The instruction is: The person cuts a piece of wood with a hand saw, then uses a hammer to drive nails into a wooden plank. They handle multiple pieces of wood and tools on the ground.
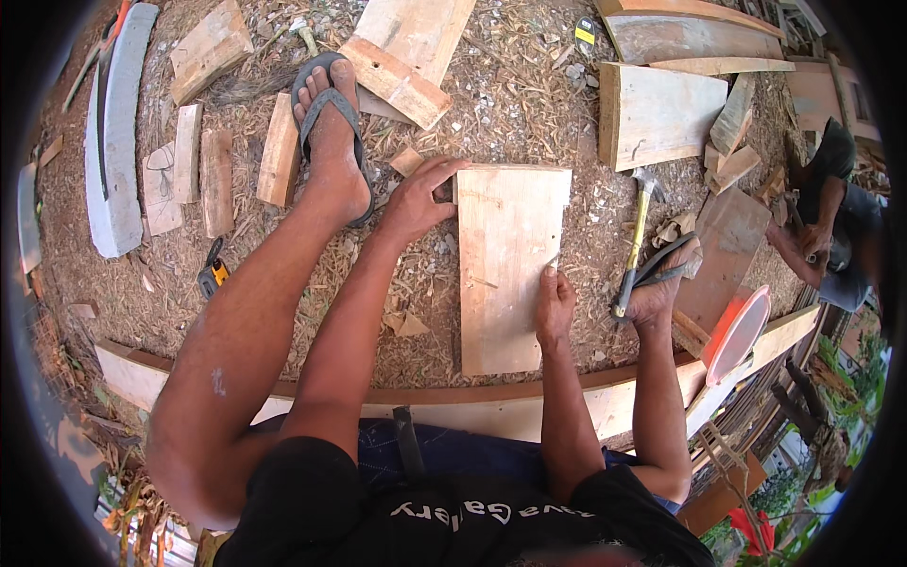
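A pale rectangular board (505, 265) lies lengthwise between my legs. My left hand (420, 198) grips its upper left corner, fingers curled at the edge. My right hand (556, 302) is closed at the board's right edge, thumb uppermost; a small thin piece, perhaps a nail, shows by the thumb, too small to make out. A hammer (633, 241) with a yellow and black handle lies to the right, beside my sandalled right foot (652, 298). A small wood offcut (406, 159) sits just above my left hand.
Wood pieces (661, 118) and shavings surround me. A tape measure (213, 274) lies left, near a long grey plank (121, 142). A red-rimmed round container (740, 335) stands right. Another person (827, 208) crouches at far right. A long curved board (472, 406) runs across below the workpiece.
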